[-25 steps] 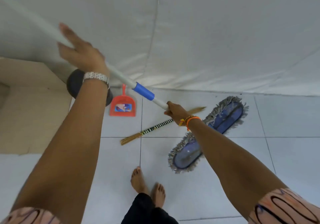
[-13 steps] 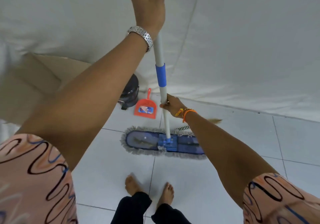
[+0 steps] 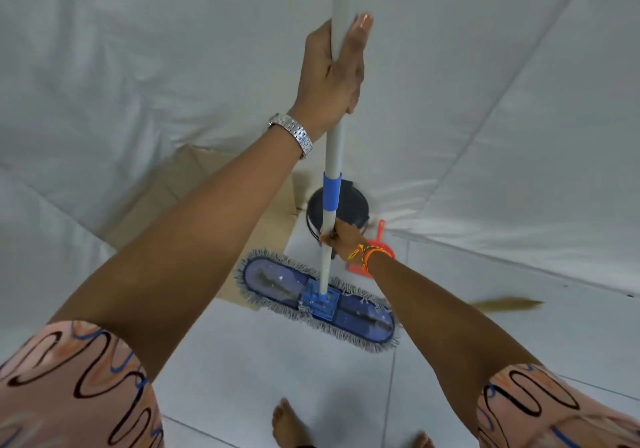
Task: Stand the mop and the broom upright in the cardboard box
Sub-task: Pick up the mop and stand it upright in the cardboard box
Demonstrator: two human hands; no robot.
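The mop (image 3: 317, 300) has a flat blue head with a grey fringe and a long grey pole with a blue collar. Its pole stands almost upright and the head hangs level just over the floor. My left hand (image 3: 334, 73) grips the pole high up. My right hand (image 3: 341, 236) grips it low, just under the blue collar. The cardboard box (image 3: 180, 184) lies open behind my left forearm, its near corner under the mop head's left end. Only the broom's straw-coloured bristle tip (image 3: 507, 304) shows, on the floor at right, past my right forearm.
A dark round bin (image 3: 351, 205) stands against the white sheet wall behind the pole. A red dustpan (image 3: 379, 243) lies beside it, partly behind my right wrist. My bare feet (image 3: 291, 427) are on the white tiles at the bottom edge.
The mop went from tilted with its head on the floor to upright. It then shifted left toward the box, the head now overlapping the box's corner. Both hands kept their grip.
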